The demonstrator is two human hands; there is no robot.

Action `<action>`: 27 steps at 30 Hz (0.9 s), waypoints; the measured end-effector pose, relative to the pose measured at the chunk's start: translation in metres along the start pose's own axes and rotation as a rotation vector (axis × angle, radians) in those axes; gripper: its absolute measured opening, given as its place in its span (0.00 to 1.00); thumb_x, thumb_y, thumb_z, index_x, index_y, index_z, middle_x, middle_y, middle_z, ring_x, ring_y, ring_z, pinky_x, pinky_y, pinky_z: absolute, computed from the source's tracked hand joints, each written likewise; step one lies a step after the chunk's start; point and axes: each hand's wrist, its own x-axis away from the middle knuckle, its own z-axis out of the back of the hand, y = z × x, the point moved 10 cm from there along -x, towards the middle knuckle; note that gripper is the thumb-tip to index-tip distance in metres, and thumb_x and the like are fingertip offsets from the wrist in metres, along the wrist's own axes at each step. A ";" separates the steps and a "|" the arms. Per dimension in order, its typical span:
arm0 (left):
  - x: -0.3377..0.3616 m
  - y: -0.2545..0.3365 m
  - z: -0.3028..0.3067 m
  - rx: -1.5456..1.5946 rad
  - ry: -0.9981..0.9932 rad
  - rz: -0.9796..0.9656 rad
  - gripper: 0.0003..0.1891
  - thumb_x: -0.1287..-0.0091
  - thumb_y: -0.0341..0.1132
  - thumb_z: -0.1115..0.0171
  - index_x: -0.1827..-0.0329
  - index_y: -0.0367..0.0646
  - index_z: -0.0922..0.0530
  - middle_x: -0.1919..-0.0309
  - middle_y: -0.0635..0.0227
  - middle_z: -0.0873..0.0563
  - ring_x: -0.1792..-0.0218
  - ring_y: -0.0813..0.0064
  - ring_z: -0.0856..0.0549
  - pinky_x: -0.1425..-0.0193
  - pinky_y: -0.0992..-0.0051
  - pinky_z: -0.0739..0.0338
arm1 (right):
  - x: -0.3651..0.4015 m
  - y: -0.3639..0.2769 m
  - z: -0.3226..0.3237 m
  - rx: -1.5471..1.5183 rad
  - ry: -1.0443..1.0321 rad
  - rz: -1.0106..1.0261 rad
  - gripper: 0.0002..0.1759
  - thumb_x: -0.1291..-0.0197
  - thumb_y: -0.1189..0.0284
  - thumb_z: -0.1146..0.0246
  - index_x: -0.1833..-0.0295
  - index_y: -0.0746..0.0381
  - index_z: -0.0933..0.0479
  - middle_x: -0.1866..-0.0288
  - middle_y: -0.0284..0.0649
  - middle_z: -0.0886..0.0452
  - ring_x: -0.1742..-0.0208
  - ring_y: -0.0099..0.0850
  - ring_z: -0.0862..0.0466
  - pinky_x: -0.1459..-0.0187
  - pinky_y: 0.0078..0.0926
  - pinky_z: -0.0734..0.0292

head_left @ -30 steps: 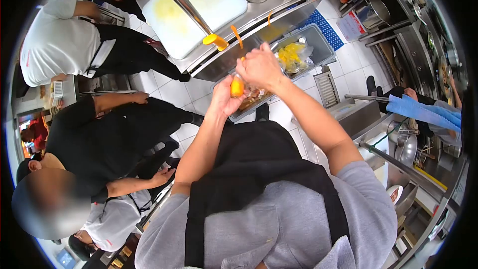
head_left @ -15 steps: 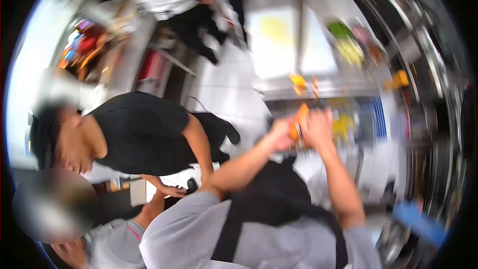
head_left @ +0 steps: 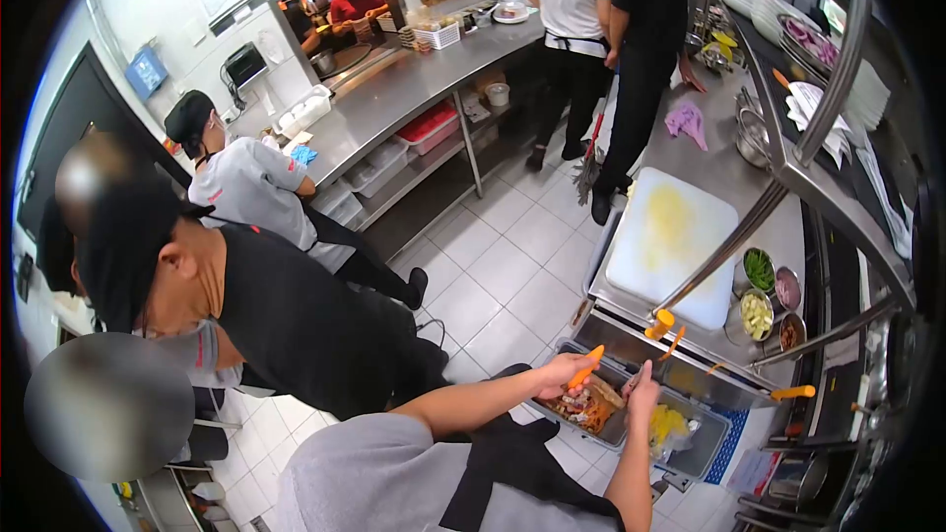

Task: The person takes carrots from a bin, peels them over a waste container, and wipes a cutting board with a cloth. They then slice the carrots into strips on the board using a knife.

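1. Steel counter [head_left: 705, 160]: runs along R side of view, w/ white cutting board [head_left: 631, 261] on it, yellow-stained.
2. Scrap bin [head_left: 618, 424], gray, below counter edge, under hands; 2nd gray bin [head_left: 707, 445] to its R w/ yellow pieces, partly behind R forearm.
3. L hand [head_left: 566, 374]: fingers clamped on lower end of carrot.
4. R hand [head_left: 641, 396]: apart from carrot, to its R & a bit lower in view; fingers bent, pointing up. Can't tell if they grip anything; palm side hidden.
5. Carrot [head_left: 589, 365]: in L hand, over scrap bin; long axis slants, free tip up-right twd counter. L hand nearer (touching). Butt end hidden by fingers.
6. Orange strip [head_left: 673, 342] at counter edge; too small to ID.
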 end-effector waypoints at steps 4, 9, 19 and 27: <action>0.020 -0.001 0.021 -0.022 0.067 -0.013 0.18 0.20 0.53 0.47 0.42 0.48 0.26 0.73 0.74 0.25 0.81 0.83 0.28 0.82 0.81 0.39 | 0.016 0.096 -0.021 -0.181 -0.112 -0.426 0.50 0.36 0.22 0.60 0.66 0.63 0.24 0.84 0.35 0.31 0.85 0.31 0.31 0.81 0.31 0.33; 0.045 -0.011 0.044 -0.027 0.112 -0.033 0.20 0.21 0.56 0.46 0.41 0.50 0.25 0.74 0.74 0.25 0.86 0.86 0.34 0.84 0.82 0.44 | 0.049 0.112 -0.042 -0.396 -0.076 -0.631 0.47 0.38 0.23 0.54 0.58 0.62 0.27 0.80 0.33 0.31 0.85 0.28 0.30 0.83 0.28 0.33; 0.081 -0.009 0.065 -0.012 0.118 -0.089 0.19 0.22 0.54 0.42 0.43 0.50 0.23 0.78 0.76 0.26 0.89 0.87 0.39 0.86 0.81 0.49 | 0.032 0.073 -0.072 -0.369 -0.248 -0.425 0.08 0.34 0.74 0.41 0.66 0.65 0.28 0.74 0.39 0.27 0.80 0.28 0.28 0.80 0.27 0.31; 0.089 0.016 0.061 -0.028 0.106 -0.191 0.19 0.22 0.54 0.42 0.40 0.52 0.23 0.79 0.76 0.26 0.90 0.87 0.42 0.86 0.80 0.52 | 0.044 0.100 -0.092 -0.253 -0.334 -0.513 0.13 0.23 0.66 0.46 0.59 0.64 0.27 0.71 0.40 0.22 0.79 0.28 0.27 0.79 0.31 0.28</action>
